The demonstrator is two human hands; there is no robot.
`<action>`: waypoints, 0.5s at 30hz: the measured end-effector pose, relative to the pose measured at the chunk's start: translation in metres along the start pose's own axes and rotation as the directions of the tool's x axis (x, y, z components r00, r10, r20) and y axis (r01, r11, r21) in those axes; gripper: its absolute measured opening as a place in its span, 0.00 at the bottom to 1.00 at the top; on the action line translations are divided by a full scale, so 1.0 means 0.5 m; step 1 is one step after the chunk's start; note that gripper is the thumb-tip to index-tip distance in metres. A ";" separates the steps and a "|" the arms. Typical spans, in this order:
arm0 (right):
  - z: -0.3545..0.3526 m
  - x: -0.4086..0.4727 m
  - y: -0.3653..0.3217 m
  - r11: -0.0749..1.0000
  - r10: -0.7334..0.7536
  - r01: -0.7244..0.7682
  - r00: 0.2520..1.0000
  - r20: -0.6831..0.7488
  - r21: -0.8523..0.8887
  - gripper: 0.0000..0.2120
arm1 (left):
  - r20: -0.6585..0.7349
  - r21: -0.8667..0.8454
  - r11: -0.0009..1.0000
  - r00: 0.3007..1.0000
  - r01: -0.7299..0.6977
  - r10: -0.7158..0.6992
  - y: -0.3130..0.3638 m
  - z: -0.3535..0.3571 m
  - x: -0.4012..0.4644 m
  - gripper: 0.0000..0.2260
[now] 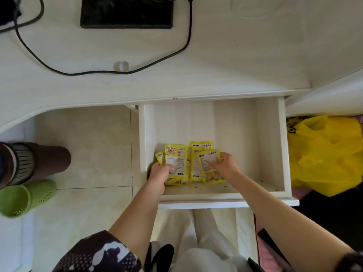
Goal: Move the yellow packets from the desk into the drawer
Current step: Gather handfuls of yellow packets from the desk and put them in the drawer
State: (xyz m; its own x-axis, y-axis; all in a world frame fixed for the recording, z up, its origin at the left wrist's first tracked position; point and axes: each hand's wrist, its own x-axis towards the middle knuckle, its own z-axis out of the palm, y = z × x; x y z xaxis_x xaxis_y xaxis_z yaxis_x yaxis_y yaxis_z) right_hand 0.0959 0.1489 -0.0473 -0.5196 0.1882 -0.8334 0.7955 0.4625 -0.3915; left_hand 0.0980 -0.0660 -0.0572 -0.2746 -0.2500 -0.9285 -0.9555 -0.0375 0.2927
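Observation:
The white drawer (pixel 282 146) stands pulled open below the desk edge. Several yellow packets lie in its front half in two small stacks. My left hand (pixel 159 176) grips the left stack of yellow packets (pixel 176 160) at its lower left edge, thumb on top. My right hand (pixel 225 165) holds the top packet of the right stack (pixel 206 165), fingers curled over its upper right corner. Another packet (pixel 201 144) peeks out behind the right stack. No yellow packets are visible on the white desk (pixel 235 55).
On the desk are a black flat device (pixel 126 12), a black cable (pixel 110 71) and a small white cap (pixel 121 65). A yellow plastic bag (pixel 326 154) sits right of the drawer. A brown cylinder (pixel 35 161) and a green bin (pixel 25 197) stand on the floor at left.

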 end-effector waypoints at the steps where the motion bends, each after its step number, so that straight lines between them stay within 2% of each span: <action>1: -0.006 0.000 0.005 1.000 -0.006 0.006 1.000 0.010 -0.002 0.11 | 0.000 -0.001 1.000 1.000 0.014 -0.014 -0.002 -0.004 0.004 0.08; 6: -0.039 -0.019 0.022 0.999 -0.016 0.015 1.000 -0.020 -0.036 0.20 | -0.010 0.019 0.999 1.000 0.027 -0.027 -0.002 -0.012 -0.016 0.07; 10: -0.063 -0.056 0.024 0.988 -0.021 0.020 1.000 -0.003 -0.151 0.22 | -0.032 -0.005 1.000 0.999 -0.009 0.009 -0.011 -0.023 -0.021 0.29; 11: -0.068 -0.069 0.020 0.984 -0.033 0.033 0.999 0.002 -0.178 0.22 | -0.020 -0.024 1.000 1.000 -0.012 0.011 -0.006 -0.026 -0.041 0.28; 14: -0.075 -0.111 0.001 0.962 -0.108 0.109 0.994 0.016 -0.250 0.19 | 0.011 -0.019 0.998 0.998 -0.065 0.065 0.020 -0.039 -0.144 0.06; 15: -0.074 -0.127 -0.008 0.949 -0.143 0.142 0.990 0.017 -0.282 0.18 | 0.002 -0.003 0.993 0.993 -0.119 0.119 0.018 -0.049 -0.160 0.04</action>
State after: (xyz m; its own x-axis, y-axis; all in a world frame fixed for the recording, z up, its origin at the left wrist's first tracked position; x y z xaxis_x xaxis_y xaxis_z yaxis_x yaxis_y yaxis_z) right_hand 0.1139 0.1671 0.0216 -0.6227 0.1048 -0.7754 0.5927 0.7101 -0.3801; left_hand 0.1141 -0.0702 0.0253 -0.3864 -0.2508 -0.8876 -0.9158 -0.0101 0.4016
